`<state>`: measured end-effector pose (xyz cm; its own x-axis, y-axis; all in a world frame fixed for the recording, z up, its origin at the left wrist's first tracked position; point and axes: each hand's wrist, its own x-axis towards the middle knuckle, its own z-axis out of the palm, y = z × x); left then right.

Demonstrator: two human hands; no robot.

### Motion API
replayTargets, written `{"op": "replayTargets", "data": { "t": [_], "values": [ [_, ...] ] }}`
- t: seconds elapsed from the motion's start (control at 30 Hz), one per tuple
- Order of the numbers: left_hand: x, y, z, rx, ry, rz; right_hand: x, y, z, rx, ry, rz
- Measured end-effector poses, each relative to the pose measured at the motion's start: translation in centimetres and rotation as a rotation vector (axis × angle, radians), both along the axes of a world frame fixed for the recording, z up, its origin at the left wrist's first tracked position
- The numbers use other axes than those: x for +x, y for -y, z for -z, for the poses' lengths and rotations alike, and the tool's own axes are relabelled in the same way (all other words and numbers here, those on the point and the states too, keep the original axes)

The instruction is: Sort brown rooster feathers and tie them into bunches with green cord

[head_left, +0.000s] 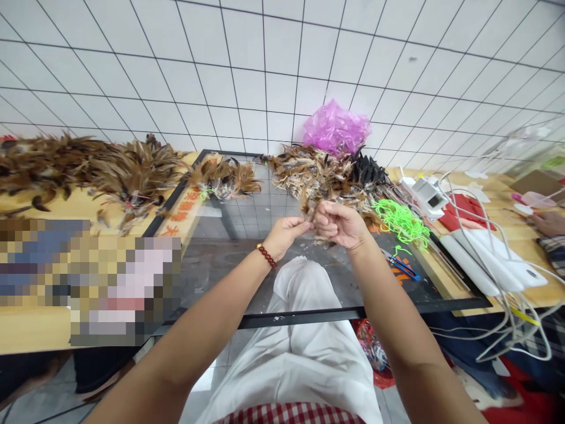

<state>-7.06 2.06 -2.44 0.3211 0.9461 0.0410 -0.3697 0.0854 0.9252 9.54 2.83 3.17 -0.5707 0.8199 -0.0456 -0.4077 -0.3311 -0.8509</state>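
Observation:
Both my hands meet above the glass tabletop, fingers pinched together. My left hand, with a red bead bracelet on its wrist, and my right hand both grip a small bunch of brown feathers between them. Just beyond lies a big heap of mottled brown and white feathers. A tangle of neon green string lies right of my right hand. Blue-handled scissors rest on the glass near my right forearm.
More brown feathers lie piled along the wooden table at left, a smaller bunch at the glass's far edge. A pink plastic bag sits by the tiled wall. White devices and cables crowd the right, where another person's hand rests.

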Motion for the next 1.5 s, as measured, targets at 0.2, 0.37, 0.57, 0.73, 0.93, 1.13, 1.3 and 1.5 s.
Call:
{"op": "replayTargets", "data": {
  "t": [0.2, 0.37, 0.57, 0.73, 0.93, 1.13, 1.3, 1.5],
  "values": [
    [-0.3, 0.0, -0.9, -0.160, 0.188, -0.038, -1.3, -0.3, 1.1, 0.027, 0.213, 0.357],
    [-0.4, -0.1, -0.9, -0.219, 0.193, -0.026, -2.0, -0.2, 2.0, 0.278, 0.420, 0.445],
    [-0.4, -0.1, -1.2, -0.347, 0.119, -0.105, -1.7, -0.5, 2.4, 0.445, 0.490, 0.529],
    [-0.4, 0.0, -1.4, -0.363, 0.058, -0.072, -1.9, -0.2, 2.6, 0.641, 0.741, 0.615],
    [-0.4, 0.1, -1.2, -0.285, -0.034, 0.019, -2.3, 0.0, 2.7, 0.711, 0.793, 0.602],
    [-0.7, -0.4, -1.2, -0.232, 0.035, -0.194, -0.5, -1.3, 3.2, 0.729, 0.908, 0.705],
    [-1.0, -1.0, -1.2, -0.250, 0.129, -0.425, 0.4, -2.0, 3.8, 0.909, 1.435, 0.687],
    [-0.9, -1.1, -0.8, -0.240, 0.108, -0.430, -0.2, -2.5, 4.1, 0.992, 1.757, 0.614]
  ]
}}
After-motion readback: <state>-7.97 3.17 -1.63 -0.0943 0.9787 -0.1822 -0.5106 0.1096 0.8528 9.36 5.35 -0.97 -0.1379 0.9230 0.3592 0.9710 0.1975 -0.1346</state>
